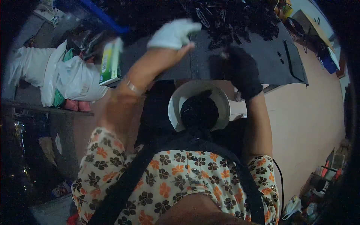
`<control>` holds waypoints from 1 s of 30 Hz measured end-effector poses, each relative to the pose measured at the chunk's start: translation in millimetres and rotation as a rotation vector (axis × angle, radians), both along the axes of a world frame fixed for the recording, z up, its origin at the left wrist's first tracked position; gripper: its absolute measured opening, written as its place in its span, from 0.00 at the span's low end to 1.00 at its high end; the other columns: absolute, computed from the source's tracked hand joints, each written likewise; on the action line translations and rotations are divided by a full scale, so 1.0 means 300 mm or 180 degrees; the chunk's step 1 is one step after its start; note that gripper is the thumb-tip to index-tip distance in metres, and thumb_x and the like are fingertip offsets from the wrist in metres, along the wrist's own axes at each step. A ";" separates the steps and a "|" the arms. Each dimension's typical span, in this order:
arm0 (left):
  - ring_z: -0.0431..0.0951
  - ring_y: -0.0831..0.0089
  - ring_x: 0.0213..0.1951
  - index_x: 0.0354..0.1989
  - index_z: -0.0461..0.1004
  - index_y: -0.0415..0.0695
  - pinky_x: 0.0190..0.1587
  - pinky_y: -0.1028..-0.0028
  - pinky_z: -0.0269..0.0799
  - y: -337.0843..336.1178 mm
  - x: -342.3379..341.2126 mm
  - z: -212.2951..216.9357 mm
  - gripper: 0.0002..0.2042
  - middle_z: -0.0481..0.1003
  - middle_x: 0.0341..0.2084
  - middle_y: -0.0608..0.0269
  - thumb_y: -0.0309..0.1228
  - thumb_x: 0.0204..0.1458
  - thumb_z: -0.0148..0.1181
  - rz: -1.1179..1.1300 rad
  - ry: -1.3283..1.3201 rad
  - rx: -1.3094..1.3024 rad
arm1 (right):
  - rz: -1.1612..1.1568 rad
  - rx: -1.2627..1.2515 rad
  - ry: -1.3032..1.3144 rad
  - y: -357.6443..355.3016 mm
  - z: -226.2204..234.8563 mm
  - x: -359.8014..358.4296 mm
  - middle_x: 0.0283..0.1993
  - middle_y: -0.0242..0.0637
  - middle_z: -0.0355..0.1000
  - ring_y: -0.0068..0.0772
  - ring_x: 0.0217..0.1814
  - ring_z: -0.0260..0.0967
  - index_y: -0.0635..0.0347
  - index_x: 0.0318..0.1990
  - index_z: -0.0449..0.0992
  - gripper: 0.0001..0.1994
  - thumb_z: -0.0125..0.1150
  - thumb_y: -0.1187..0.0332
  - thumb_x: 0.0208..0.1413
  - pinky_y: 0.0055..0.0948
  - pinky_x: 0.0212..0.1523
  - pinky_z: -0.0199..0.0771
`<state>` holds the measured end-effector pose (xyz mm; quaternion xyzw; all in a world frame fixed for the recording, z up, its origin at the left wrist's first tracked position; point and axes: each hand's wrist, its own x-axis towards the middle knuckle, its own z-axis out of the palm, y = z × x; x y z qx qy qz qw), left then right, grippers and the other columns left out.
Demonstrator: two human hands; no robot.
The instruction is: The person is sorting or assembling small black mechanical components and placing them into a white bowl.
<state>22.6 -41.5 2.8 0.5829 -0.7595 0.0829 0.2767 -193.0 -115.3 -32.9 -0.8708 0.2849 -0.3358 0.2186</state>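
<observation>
With thumb and fingers parted, the white-gloved left hand [174, 35] is positioned beside the black parts [243, 22] heaped on the table [165, 69], the black-gloved right hand's [242, 69] grip is indeterminable, and the bucket [225, 108] sits below the edge, apparently for short reach.

Green box [108, 62], white bags [77, 80], possibly plastic
</observation>
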 end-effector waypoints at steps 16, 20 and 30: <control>0.75 0.57 0.27 0.42 0.72 0.50 0.29 0.64 0.71 -0.150 0.005 -0.083 0.13 0.74 0.27 0.54 0.31 0.46 0.56 0.0512 -0.0651 -0.0343 | -0.0036 -0.1353 0.0082 -0.123 -0.115 0.083 0.47 0.48 0.67 0.52 0.43 0.67 0.52 0.49 0.69 0.21 0.58 0.62 0.45 0.43 0.41 0.70; 0.77 0.65 0.31 0.46 0.69 0.45 0.31 0.70 0.73 -0.070 0.041 -0.107 0.14 0.74 0.34 0.54 0.28 0.49 0.54 0.0215 0.0021 -0.0901 | -0.0136 -0.1094 0.0074 -0.074 -0.050 0.104 0.41 0.47 0.69 0.51 0.39 0.68 0.57 0.42 0.72 0.16 0.58 0.61 0.45 0.40 0.38 0.70; 0.76 0.76 0.31 0.46 0.70 0.39 0.26 0.81 0.71 0.059 0.004 -0.095 0.14 0.74 0.33 0.60 0.28 0.51 0.55 0.0480 0.3356 0.0856 | -0.0084 -0.1198 0.0787 -0.032 -0.015 0.070 0.40 0.48 0.70 0.50 0.39 0.68 0.59 0.39 0.74 0.14 0.58 0.64 0.45 0.41 0.40 0.67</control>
